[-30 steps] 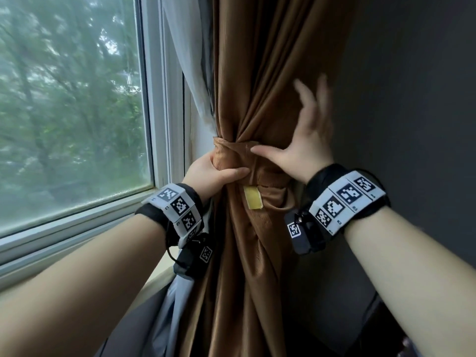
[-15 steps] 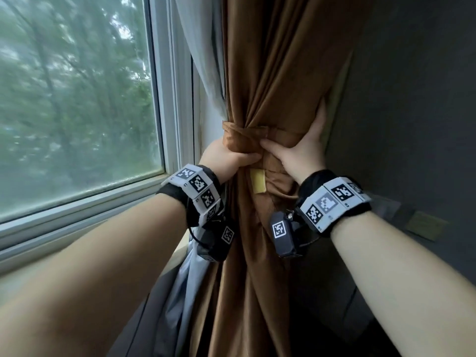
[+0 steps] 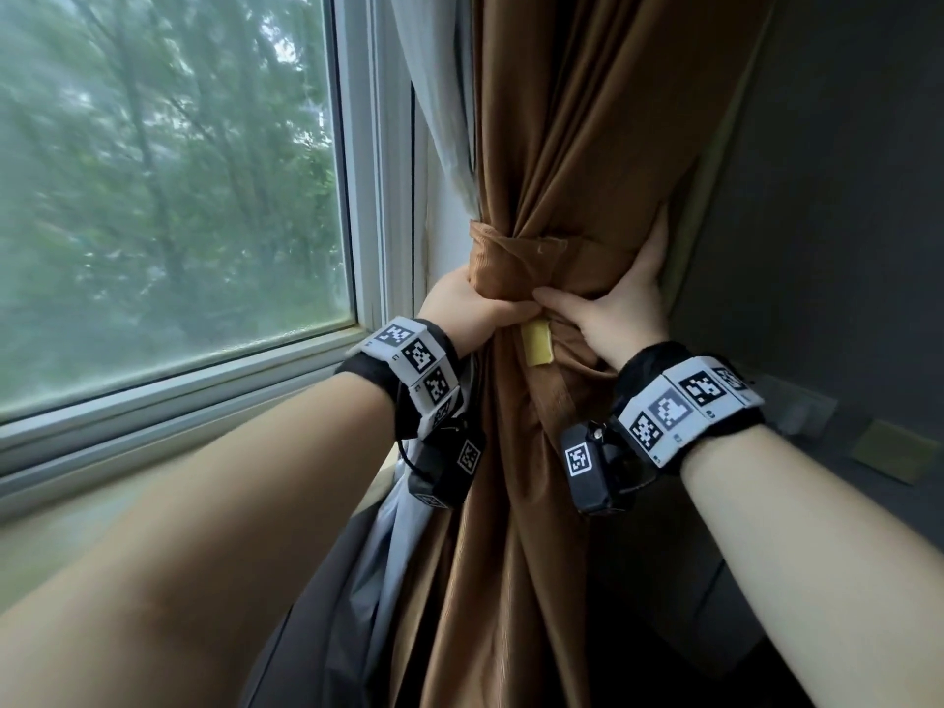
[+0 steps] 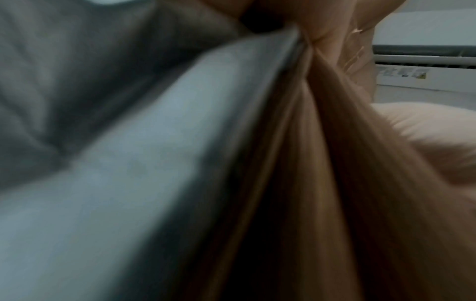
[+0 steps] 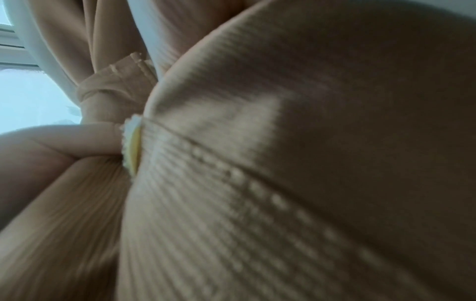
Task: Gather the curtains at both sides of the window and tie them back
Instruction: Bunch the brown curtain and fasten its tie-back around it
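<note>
A brown curtain point(image 3: 572, 120) hangs gathered at the right side of the window, cinched by a matching brown tie-back band point(image 3: 511, 258) with a yellow fastener patch point(image 3: 537, 343). My left hand point(image 3: 470, 311) grips the bundle from the left just under the band, thumb across the front. My right hand point(image 3: 620, 304) wraps the bundle from the right, thumb on the front and fingers reaching behind the cloth. In the right wrist view the band point(image 5: 115, 85) and the yellow patch point(image 5: 132, 146) show close up beside the left thumb. The left wrist view is blurred curtain folds point(image 4: 322, 183).
The window point(image 3: 168, 196) with its white frame point(image 3: 373, 161) and sill lies to the left. A pale sheer curtain point(image 3: 434, 69) hangs behind the brown one, its grey lining falling below. A dark wall point(image 3: 827, 171) stands on the right.
My right hand has come down from the upper folds and closed round the bundle at the band. The view has moved in closer. The left hand keeps its grip.
</note>
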